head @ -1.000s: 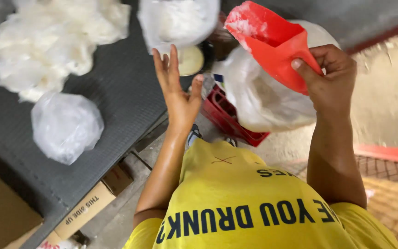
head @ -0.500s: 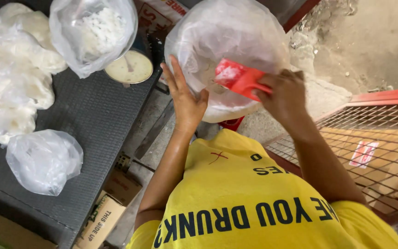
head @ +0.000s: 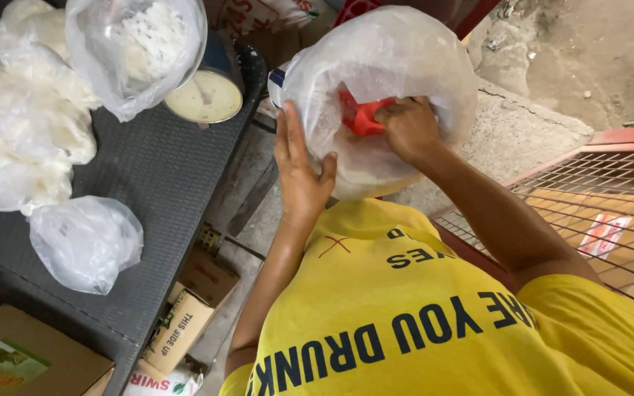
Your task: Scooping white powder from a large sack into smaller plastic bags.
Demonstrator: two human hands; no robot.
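Concrete floor and a dark woven table [head: 163, 169] are filling my view, with a red wire crate [head: 596, 198] sitting off to my right. I am holding a large clear plastic bag [head: 398, 66] up in front of my chest. My left hand [head: 299, 172] is lying spread and flat against the bag's near side, fingers apart, steadying the mouth. My right hand [head: 409, 128] is reaching inside the bag, closed around a red plastic scoop [head: 361, 117]; I cannot tell how much the scoop is carrying. As I judge it, I am scooping white stuff inside the bag, and the next move is calling for a firm hold at the mouth while the scoop is drawn out level. On the table, a smaller filled bag [head: 133, 51] is resting over a round dial scale [head: 205, 97], knotted filled bags [head: 31, 132] are lying heaped at the left, and one more [head: 86, 242] is sitting apart, near the table's edge above some cardboard boxes [head: 185, 323].
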